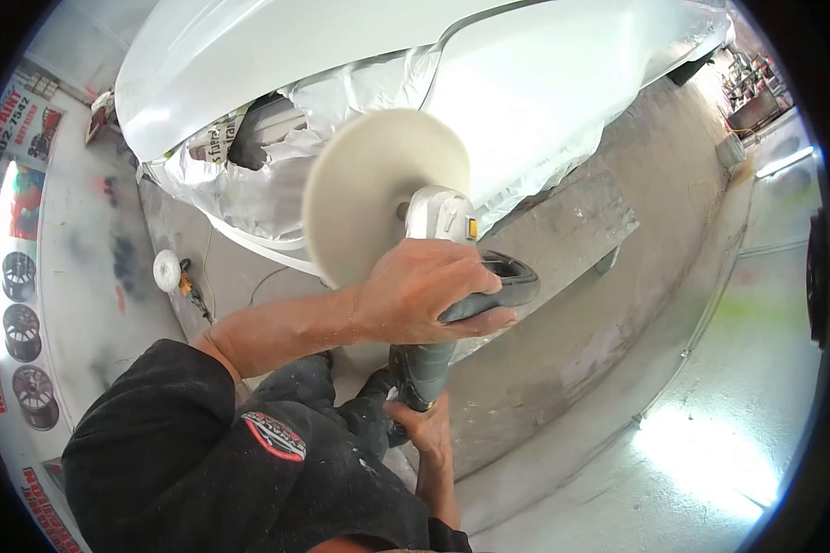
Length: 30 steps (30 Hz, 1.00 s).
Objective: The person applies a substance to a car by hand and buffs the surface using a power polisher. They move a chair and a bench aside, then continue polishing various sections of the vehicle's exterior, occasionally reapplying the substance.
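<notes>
My left hand [424, 288] is wrapped round the black front handle of a polisher [441, 217], just behind its white and grey head. Lower down, my right hand [424, 422] grips the rear end of the tool's dark body. A large, round, off-white pad [369, 189] is fitted to the head and looks slightly blurred. The pad is tilted in front of a white car body [535, 83], partly covering it from view; whether they touch I cannot tell. Crumpled masking film [281, 198] and printed paper [219, 138] hang in an opening of the car's front.
Near the left wall, a white round pad on an orange and black tool [186, 281] lies on the floor with cords. A flat grey board [572, 226] is below the car. Cluttered items [756, 92] stand at the upper right. Wheel posters [20, 332] line the left wall.
</notes>
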Each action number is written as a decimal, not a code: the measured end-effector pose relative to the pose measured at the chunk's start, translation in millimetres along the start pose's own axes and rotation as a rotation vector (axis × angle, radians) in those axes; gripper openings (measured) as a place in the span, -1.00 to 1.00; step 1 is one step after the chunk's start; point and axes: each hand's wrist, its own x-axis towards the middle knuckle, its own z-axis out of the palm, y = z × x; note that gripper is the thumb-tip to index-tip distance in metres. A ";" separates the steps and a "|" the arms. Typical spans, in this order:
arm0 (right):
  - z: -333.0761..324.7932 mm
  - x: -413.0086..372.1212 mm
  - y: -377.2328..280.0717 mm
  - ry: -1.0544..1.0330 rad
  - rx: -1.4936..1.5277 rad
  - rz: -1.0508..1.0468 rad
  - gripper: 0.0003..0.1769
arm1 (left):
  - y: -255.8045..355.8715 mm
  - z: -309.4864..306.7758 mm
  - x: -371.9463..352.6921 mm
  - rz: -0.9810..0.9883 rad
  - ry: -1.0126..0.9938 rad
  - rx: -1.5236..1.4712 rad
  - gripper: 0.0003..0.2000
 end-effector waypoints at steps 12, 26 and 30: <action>-27.9 32.3 -66.4 0.037 0.032 -0.054 -0.63 | -10.9 3.6 76.2 0.072 0.071 0.001 -0.70; -49.0 40.1 -57.3 0.075 0.133 -0.066 -0.59 | -18.0 34.5 88.9 -0.051 -0.027 -0.017 -0.66; -49.1 60.5 -75.4 0.244 0.191 -0.127 -0.61 | -37.9 50.4 130.1 -0.053 -0.052 -0.141 -0.63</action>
